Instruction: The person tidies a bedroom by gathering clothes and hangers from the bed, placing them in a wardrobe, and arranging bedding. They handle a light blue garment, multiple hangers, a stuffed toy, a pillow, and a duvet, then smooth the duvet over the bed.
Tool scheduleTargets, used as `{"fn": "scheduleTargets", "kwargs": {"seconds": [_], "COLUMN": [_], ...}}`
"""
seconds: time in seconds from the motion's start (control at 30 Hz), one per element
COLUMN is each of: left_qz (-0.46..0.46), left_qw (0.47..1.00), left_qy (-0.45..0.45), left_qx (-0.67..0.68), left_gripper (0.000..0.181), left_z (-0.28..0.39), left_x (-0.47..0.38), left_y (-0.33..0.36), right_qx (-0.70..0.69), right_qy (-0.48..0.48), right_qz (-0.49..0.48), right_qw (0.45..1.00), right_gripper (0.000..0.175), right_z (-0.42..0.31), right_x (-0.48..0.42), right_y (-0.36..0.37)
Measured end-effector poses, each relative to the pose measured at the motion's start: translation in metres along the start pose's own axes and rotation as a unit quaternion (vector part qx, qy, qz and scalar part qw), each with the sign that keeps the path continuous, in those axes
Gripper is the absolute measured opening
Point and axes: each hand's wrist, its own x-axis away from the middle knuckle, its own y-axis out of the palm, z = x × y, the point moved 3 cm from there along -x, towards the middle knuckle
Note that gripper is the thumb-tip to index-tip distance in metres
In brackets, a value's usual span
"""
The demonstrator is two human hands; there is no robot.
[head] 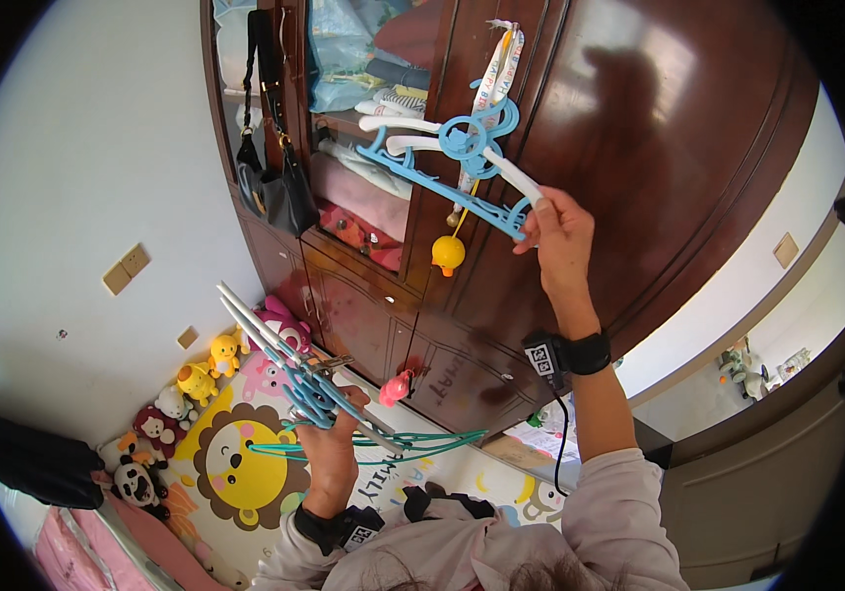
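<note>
My right hand (563, 233) is raised at the wardrobe front, pinching the right end of blue-and-white plastic clothes hangers (515, 177). Their blue hooks overlap a white ribbon (496, 77) on the door; whether they touch it cannot be told. Lower and to the left, my left hand (333, 447) grips a bunch of blue-and-white plastic hangers (304, 388), their white arms pointing up and left. Green thin hangers (455, 441) stick out to the right from that same hand. Part of the bunch is hidden by my fingers.
A dark wooden wardrobe (614, 162) with glass panes holds folded clothes (363, 181). Black handbags (274, 188) and a yellow duck ornament (448, 253) hang on its front. Plush toys (197, 383) line the wall beside a cartoon play mat (245, 469). A pink item (90, 547) stands lower left.
</note>
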Motion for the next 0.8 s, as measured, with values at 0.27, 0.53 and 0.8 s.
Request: {"fn": "scheduleTargets", "kwargs": {"seconds": [0.27,0.53,0.8], "left_qz": [-0.015,-0.093,-0.128], "left_qw": [0.999,0.986,0.973], "left_qy": [-0.048,-0.108,-0.166], "left_qx": [0.017,0.092,0.096], "left_gripper": [0.017,0.021,0.020], "left_z": [-0.003,-0.006,-0.009], "left_x": [-0.006,-0.001,0.006], "left_y": [0.006,0.027,0.025], "right_qx": [0.372,0.277,0.129], "right_qy": [-0.226,0.002,0.084], "right_qz": [-0.021,-0.405,-0.428], "right_qw": [0.900,0.871,0.890], "right_gripper": [0.040,0.043,0.024], "right_z": [-0.039,-0.018,0.000], "right_x": [0.079,0.197,0.191], "right_y": [0.003,0.058,0.046]}}
